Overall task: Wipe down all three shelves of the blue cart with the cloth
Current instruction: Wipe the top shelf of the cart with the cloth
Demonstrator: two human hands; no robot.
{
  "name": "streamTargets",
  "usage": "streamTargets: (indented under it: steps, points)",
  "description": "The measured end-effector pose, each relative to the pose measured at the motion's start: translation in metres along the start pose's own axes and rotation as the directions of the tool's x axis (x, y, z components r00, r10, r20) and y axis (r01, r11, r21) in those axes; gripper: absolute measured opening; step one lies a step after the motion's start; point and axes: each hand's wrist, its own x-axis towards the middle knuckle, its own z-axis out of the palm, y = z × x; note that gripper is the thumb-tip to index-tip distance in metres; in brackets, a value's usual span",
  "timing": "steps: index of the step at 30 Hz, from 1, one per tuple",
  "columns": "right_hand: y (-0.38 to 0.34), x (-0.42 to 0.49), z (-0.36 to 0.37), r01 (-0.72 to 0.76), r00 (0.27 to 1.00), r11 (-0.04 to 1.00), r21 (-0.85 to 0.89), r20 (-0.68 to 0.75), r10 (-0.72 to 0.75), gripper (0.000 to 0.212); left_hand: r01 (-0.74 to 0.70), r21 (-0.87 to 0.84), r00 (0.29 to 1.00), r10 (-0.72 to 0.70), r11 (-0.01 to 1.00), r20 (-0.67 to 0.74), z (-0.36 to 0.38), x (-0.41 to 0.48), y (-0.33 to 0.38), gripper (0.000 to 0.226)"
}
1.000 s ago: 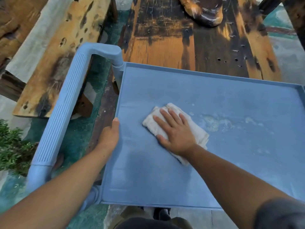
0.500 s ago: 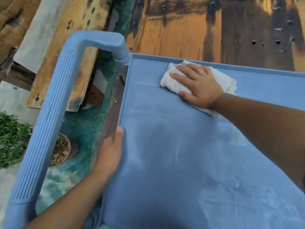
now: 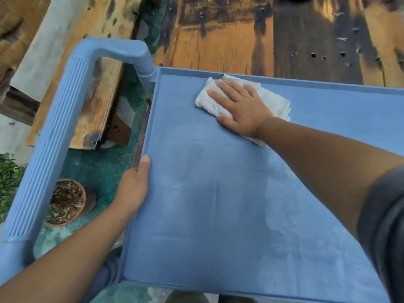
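The blue cart's top shelf (image 3: 218,204) fills most of the head view, with faint pale smears on its surface. A folded white cloth (image 3: 211,101) lies near the shelf's far rim, toward the left corner. My right hand (image 3: 242,108) presses flat on the cloth with straight, spread fingers. My left hand (image 3: 133,189) grips the shelf's left rim, thumb on top and fingers hidden underneath. The two lower shelves are hidden under the top one.
The cart's ribbed blue handle (image 3: 54,136) arches along the left. A potted plant (image 3: 65,202) stands on the green floor below it. Weathered wooden planks (image 3: 251,40) lie just beyond the far rim, and another plank (image 3: 94,84) lies at the left.
My right hand slid the cloth from the shelf's middle to the far rim, then slightly right and nearer. My left hand kept its grip on the left rim.
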Motion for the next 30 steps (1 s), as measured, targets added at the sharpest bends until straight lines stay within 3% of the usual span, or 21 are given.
streamTargets:
  steps: [4,12,15,24,30]
  points:
    - [-0.023,-0.035,0.011,-0.066,0.998,0.997,0.034,-0.011,0.067,0.068,0.017,0.015,1.000,-0.017,1.000,-0.004,0.000,-0.001,0.000,0.077]
    - [-0.067,-0.127,0.027,-0.013,1.000,0.998,0.065,0.012,0.012,0.065,0.006,0.069,0.997,-0.001,0.998,-0.075,0.003,-0.002,0.005,0.077]
    - [-0.086,-0.164,0.036,0.013,1.000,0.996,0.094,-0.006,-0.012,0.064,-0.019,0.142,0.993,0.036,0.990,-0.115,0.003,-0.004,0.007,0.069]
    - [-0.110,-0.274,0.057,0.106,0.994,0.982,0.159,-0.058,-0.097,0.068,-0.033,0.368,0.976,0.109,0.929,-0.187,0.005,-0.004,0.008,0.078]
    - [-0.099,-0.319,0.062,0.124,0.992,0.984,0.129,-0.019,-0.123,0.069,-0.032,0.483,0.953,0.173,0.875,-0.249,0.007,-0.005,0.006,0.058]
